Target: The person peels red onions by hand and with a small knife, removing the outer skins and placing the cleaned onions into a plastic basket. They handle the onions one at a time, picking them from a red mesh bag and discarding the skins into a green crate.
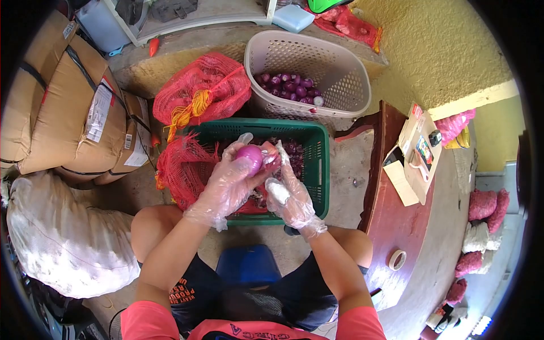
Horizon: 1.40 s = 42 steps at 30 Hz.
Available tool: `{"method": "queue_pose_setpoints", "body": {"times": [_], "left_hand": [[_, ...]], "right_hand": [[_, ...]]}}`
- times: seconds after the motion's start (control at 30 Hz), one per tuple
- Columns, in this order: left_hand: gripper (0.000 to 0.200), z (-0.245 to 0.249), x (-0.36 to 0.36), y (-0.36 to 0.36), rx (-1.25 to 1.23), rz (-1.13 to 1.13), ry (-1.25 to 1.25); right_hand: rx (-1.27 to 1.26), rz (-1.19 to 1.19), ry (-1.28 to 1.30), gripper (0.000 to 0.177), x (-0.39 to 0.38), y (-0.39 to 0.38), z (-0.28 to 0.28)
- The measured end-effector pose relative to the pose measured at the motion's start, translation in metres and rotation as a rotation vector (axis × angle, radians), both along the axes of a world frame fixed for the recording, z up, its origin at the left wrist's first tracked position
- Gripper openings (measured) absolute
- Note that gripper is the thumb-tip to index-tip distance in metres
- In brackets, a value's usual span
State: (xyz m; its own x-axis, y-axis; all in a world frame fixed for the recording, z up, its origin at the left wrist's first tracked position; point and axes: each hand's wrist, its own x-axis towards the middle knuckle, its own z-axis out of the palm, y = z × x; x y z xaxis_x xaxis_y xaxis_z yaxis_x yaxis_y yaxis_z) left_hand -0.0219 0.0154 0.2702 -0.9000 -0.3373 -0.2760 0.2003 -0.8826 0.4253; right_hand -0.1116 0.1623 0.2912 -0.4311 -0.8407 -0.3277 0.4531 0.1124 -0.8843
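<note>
My left hand (224,184), in a clear plastic glove, is closed around a peeled red onion (250,159) above a green crate (318,170). Close by on its right is my gloved right hand (292,198), fingers bent toward the onion, with white wrapping on the thumb and index finger. Pinkish, skin-like pieces (270,161) show between the two hands. Whether my right fingers hold a small tool is hidden. Dark purple onions and loose skins (293,152) lie in the crate, and a red mesh bag (184,170) hangs over its left side.
Behind the crate stands a beige perforated basket (340,85) holding several peeled onions (292,86). A full red mesh sack (207,85) sits beside it. Cardboard boxes (68,107) and a white sack (68,238) line the left; a reddish wooden table (391,221) carries an opened carton (416,158).
</note>
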Motion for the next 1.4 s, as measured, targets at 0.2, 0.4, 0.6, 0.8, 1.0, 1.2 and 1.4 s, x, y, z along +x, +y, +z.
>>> {"method": "queue_pose_setpoints", "body": {"times": [0.2, 0.4, 0.6, 0.8, 1.0, 1.2, 1.4], "left_hand": [[0.062, -0.006, -0.001, 0.01, -0.089, -0.046, -0.037], [0.055, -0.012, 0.004, 0.003, -0.337, -0.125, -0.117], [0.058, -0.01, 0.005, -0.005, -0.221, -0.122, 0.01], [0.058, 0.002, 0.004, -0.004, -0.324, -0.062, -0.065], [0.055, -0.008, 0.003, -0.011, -0.324, -0.073, -0.076], [0.06, -0.007, 0.001, -0.012, -0.48, -0.11, -0.047], [0.064, -0.028, 0.001, -0.015, -0.86, -0.051, 0.065]], "right_hand": [[0.05, 0.019, 0.114, 0.064, 0.008, 0.003, -0.027], [0.104, -0.029, 0.407, 0.057, 0.003, -0.002, -0.01], [0.272, -0.214, 0.247, 0.057, -0.019, -0.004, -0.007], [0.126, -0.026, 0.383, 0.06, -0.023, 0.001, -0.008], [0.07, 0.114, 0.692, 0.072, -0.021, 0.004, -0.006], [0.022, 0.175, 0.889, 0.071, -0.022, 0.007, -0.008], [0.002, 0.264, 0.766, 0.068, -0.026, 0.01, -0.017]]}}
